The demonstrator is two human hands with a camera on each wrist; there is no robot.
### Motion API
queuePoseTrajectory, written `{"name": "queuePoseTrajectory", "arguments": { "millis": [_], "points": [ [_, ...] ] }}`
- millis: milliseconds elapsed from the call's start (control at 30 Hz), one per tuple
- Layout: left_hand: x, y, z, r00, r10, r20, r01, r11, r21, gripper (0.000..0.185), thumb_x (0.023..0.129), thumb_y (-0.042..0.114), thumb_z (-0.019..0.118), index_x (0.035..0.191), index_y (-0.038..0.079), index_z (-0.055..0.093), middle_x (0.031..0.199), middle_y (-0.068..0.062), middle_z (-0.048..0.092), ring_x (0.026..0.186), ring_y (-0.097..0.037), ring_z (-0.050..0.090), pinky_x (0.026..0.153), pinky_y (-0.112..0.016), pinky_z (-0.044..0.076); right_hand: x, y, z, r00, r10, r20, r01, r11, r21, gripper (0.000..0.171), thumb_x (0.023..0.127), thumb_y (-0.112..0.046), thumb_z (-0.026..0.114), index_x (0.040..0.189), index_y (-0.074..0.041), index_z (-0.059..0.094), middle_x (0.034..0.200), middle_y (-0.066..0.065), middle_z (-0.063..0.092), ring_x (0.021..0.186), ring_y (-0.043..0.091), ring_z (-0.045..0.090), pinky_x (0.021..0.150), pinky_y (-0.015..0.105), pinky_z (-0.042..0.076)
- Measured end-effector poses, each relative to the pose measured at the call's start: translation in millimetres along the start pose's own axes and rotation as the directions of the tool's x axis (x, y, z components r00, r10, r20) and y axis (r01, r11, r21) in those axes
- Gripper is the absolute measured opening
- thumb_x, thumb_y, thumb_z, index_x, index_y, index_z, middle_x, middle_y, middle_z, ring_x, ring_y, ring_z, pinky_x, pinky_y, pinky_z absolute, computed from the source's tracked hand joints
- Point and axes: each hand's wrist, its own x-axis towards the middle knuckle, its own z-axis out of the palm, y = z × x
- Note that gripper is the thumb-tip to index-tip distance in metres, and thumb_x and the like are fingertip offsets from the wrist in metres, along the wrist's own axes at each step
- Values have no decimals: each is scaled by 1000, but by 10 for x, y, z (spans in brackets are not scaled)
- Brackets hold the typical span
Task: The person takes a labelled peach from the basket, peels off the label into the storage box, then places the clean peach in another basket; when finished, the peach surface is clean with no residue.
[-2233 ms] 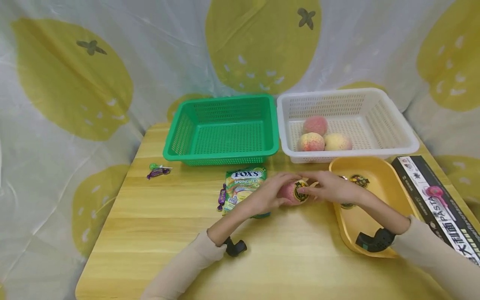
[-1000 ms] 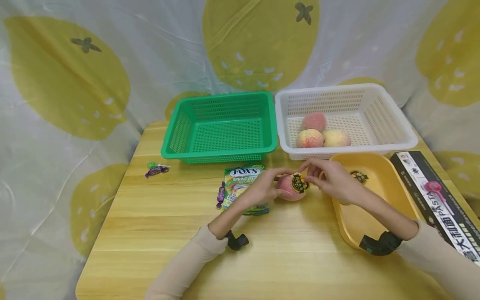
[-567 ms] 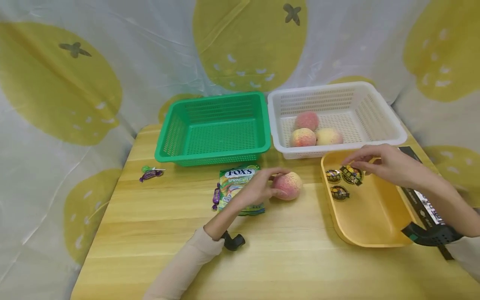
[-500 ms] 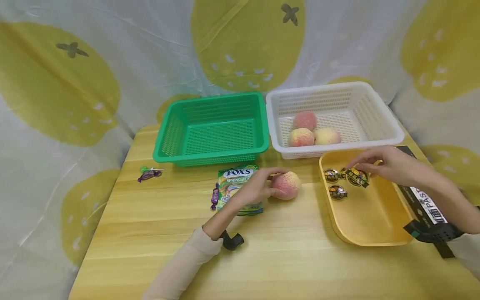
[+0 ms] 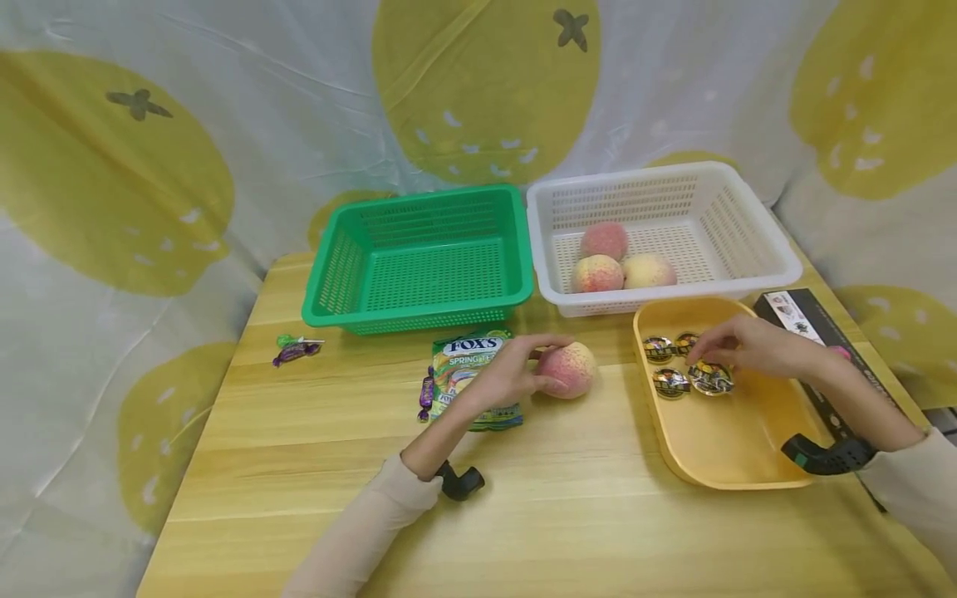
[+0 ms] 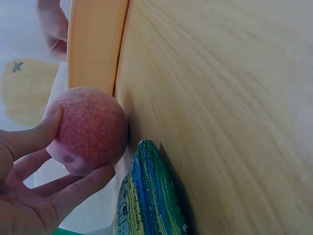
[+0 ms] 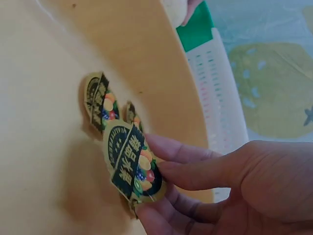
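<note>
Wooden table [image 5: 568,507], lemon-print cloth backdrop [image 5: 187,141] behind, probably draped.

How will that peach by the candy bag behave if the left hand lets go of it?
The peach is round with nothing bracing it, so it would probably roll on the smooth table. The left hand cups it; it probably bruises under a hard squeeze.

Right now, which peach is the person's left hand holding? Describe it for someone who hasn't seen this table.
Start at the green plastic basket; in front of it lies a green candy bag. Right of that bag, the left hand grips the pink-speckled peach, the only one on the bare wood, outside the white basket.
</note>
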Motion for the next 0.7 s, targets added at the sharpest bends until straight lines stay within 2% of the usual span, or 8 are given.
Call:
{"name": "queuePoseTrajectory", "arguments": {
  "millis": [100,167,333,433,500,567,633,700],
  "points": [
    [-1,-2,5,1000,8,-5,-8,1000,3,58,88,-9,75,143,1,60,148,-16,60,139,-31,56,114,-41,49,17,32,40,998,-58,-17,57,997,-57,19,98,5,63,96,-6,79,94,5,76,76,-4,55,63,20,50],
    [1,-4,6,1000,8,-7,-8,1000,2,58,88,-9,75,142,1,60,148,-15,60,139,-31,56,114,-41,49,27,48,61,997,-75,-17,73,992,-99,21,97,4,64,95,-9,80,98,5,78,83,-6,59,69,19,52],
    [8,6,1,1000,-1,-3,1,1000,0,57,88,-9,75,143,2,61,148,-15,61,137,-32,57,114,-41,49,30,67,86,996,-79,-41,68,971,-230,21,97,0,67,93,-16,81,95,-4,77,88,-4,61,76,23,54],
    [6,10,0,1000,-13,0,13,1000,1,58,88,-8,75,143,4,61,148,-14,60,137,-32,57,113,-41,50,-10,12,48,991,-93,-92,62,954,-294,18,97,-4,69,97,-17,81,97,-6,74,90,0,61,77,27,54],
    [5,9,-2,1000,-19,1,19,1000,5,58,88,-7,76,143,5,61,149,-13,60,137,-32,57,113,-41,50,-69,-42,-45,990,-74,-117,39,961,-273,16,100,-8,67,104,-18,80,102,-6,75,91,-1,62,76,27,54],
    [4,5,-6,1000,-20,6,20,1000,10,58,89,-6,76,144,5,60,149,-13,59,137,-32,57,113,-40,50,-139,-78,-194,986,-62,-154,30,978,-205,17,102,-10,64,110,-15,78,103,-5,76,91,-2,64,75,25,54],
    [3,-3,-13,1000,-12,14,11,1000,19,59,90,-5,76,145,5,59,150,-13,59,137,-32,57,113,-40,50,-212,-85,-393,979,-20,-201,-5,992,-124,20,105,-13,60,118,-14,76,105,-10,77,90,-4,65,75,20,53],
    [2,-16,-25,1000,13,23,-14,999,36,59,90,-4,76,145,5,59,150,-13,59,137,-31,57,114,-39,49,-257,-45,-601,961,9,-278,-24,999,-49,25,107,-15,57,126,-10,72,106,-18,75,91,-4,65,75,15,50]
  ]
}}
